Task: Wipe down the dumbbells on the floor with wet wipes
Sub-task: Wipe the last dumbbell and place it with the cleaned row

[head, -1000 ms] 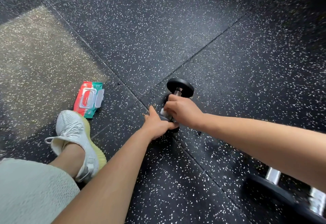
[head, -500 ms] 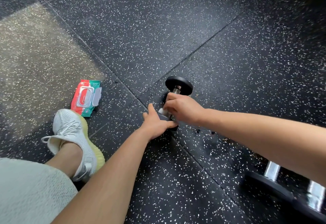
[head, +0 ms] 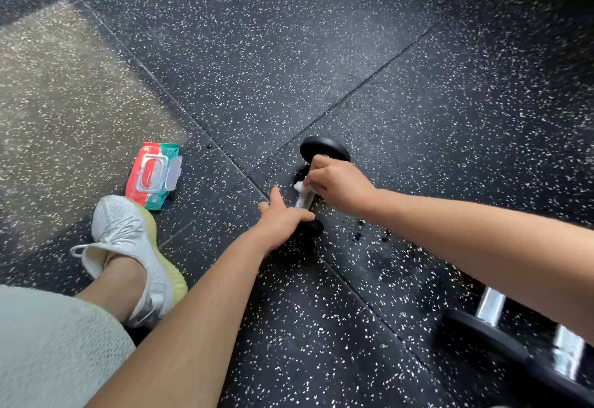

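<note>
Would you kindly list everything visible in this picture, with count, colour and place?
small dumbbell: one, black heads, metal handle, floor centre.
wet wipe: one, white, on that dumbbell's handle.
wipes pack: one, red and green, floor left of the dumbbell.
larger dumbbells: two chrome handles showing, black heads, lower right, partly hidden.
floor: one, black speckled, sunlit patch at left.
shoe: one, white with yellow sole, lower left.
left hand: one, presses the small dumbbell's near head.
right hand: one, grips the wet wipe on the handle.
</note>
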Action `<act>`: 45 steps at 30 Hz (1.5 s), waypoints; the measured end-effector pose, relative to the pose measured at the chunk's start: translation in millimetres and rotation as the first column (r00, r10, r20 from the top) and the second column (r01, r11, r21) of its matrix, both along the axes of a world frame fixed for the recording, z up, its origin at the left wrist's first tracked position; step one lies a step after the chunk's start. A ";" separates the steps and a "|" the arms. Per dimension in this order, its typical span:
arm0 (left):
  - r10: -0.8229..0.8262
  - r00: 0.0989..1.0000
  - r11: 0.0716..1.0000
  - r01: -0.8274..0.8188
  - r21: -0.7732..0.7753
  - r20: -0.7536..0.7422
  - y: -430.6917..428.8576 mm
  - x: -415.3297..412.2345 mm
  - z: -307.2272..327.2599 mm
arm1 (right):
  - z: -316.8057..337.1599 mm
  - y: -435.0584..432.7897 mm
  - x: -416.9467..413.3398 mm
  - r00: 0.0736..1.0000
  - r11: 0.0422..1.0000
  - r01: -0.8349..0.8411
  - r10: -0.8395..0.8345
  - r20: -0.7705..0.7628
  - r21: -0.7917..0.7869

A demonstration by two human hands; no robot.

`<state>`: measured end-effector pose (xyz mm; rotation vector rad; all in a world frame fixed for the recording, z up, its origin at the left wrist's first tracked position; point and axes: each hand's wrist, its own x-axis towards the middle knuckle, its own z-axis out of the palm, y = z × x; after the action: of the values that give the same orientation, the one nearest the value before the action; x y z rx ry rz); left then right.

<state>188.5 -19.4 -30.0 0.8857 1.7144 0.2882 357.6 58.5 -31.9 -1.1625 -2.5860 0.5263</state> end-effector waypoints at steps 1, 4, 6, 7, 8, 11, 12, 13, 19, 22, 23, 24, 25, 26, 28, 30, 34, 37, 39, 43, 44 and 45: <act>-0.002 1.000 1.000 0.002 -0.004 0.003 -0.4 0.3 -0.2 | 1.3 4.1 -1.1 0.998 0.998 0.069 -0.069 0.000 0.010; -0.024 0.999 1.000 0.024 0.011 -0.024 -3.0 5.3 -2.5 | 0.3 3.3 -1.9 0.955 0.955 0.295 -0.296 0.034 0.013; -0.037 0.997 0.999 0.039 0.032 -0.070 -6.1 10.1 -4.2 | -0.8 -9.3 -3.0 0.952 0.953 0.304 -0.304 0.046 0.003; -0.042 0.995 0.998 0.046 0.041 -0.094 -7.0 11.7 -5.5 | -2.1 -17.0 -3.3 0.970 0.971 0.241 -0.240 0.042 -0.013; -0.043 0.993 0.998 0.048 0.045 -0.111 -7.2 13.1 -6.5 | -4.2 -25.0 -2.5 0.989 0.990 0.141 -0.140 0.035 -0.028; -0.036 0.994 0.999 0.040 0.032 -0.107 -8.0 15.1 -4.7 | -5.9 -29.6 2.3 0.996 0.996 -0.068 0.071 0.055 -0.062; -0.035 0.995 0.999 0.037 0.023 -0.096 -8.2 16.2 -3.6 | -4.8 -21.9 3.7 0.996 0.997 -0.060 0.064 0.059 -0.053; -0.032 0.996 0.999 0.033 0.014 -0.088 -9.3 17.6 -2.1 | -2.9 -13.8 4.4 0.998 0.999 -0.026 0.028 0.058 -0.038; -0.024 0.997 1.000 0.023 -0.014 -0.069 -6.8 18.3 1.5 | 6.5 -1.9 4.4 0.976 0.977 0.214 -0.214 0.045 0.019; -0.042 0.998 0.999 0.041 -0.032 -0.042 -3.5 13.5 -0.7 | 1.9 -27.2 4.1 0.997 0.997 0.058 -0.056 0.045 -0.053; -0.044 0.998 0.999 0.042 -0.034 -0.040 -3.8 12.0 -0.7 | 0.8 -29.8 4.6 0.999 0.997 0.003 0.001 0.046 -0.071; -0.045 0.998 0.999 0.044 -0.029 -0.039 -3.8 11.2 -0.6 | 1.6 -26.4 5.3 0.999 0.997 -0.019 0.023 0.048 -0.072; -0.046 0.998 0.999 0.045 -0.023 -0.038 -3.6 11.1 -0.8 | 2.5 -19.6 6.2 0.999 0.998 -0.005 0.008 0.046 -0.060; -0.045 0.998 0.999 0.044 -0.019 -0.037 -3.4 11.1 -0.7 | 3.4 -12.1 6.6 0.998 0.998 0.041 -0.039 0.040 -0.044; -0.036 0.999 0.999 0.036 -0.009 -0.029 -2.6 12.1 0.4 | 5.3 0.8 7.4 0.981 0.981 0.193 -0.193 0.029 0.003; -0.037 0.999 0.999 0.037 -0.008 -0.025 -1.4 12.8 0.8 | 4.7 1.6 4.8 0.953 0.954 0.298 -0.299 0.041 0.031; -0.039 0.999 0.999 0.038 -0.025 -0.036 -2.1 11.4 -1.4 | 4.0 -30.2 -5.1 0.992 0.995 0.103 -0.103 0.078 0.001; -0.034 0.999 0.999 0.033 -0.016 -0.030 -2.5 12.2 -3.3 | 4.1 -19.5 2.1 0.994 0.996 0.090 -0.091 0.061 0.016; -0.023 1.000 1.000 0.023 -0.008 -0.016 -3.3 12.9 -2.9 | 1.5 -1.2 5.4 0.966 0.967 0.253 -0.254 0.044 0.025; -0.022 1.000 1.000 0.022 -0.010 -0.008 -3.1 11.6 -3.4 | 1.0 -6.2 -3.3 0.951 0.958 0.285 -0.286 0.115 0.030; -0.026 1.000 1.000 0.026 -0.003 -0.008 -2.9 11.8 -3.3 | 1.0 -13.1 -4.1 0.966 0.973 0.231 -0.232 0.114 0.020; -0.029 1.000 1.000 0.029 0.005 -0.012 -3.3 12.4 -3.1 | -0.2 -19.4 -2.9 0.980 0.986 0.166 -0.166 0.110 0.005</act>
<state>200.9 -22.7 -33.1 0.9164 1.7116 0.2684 354.6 39.1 -32.1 -1.4314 -2.5475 0.4433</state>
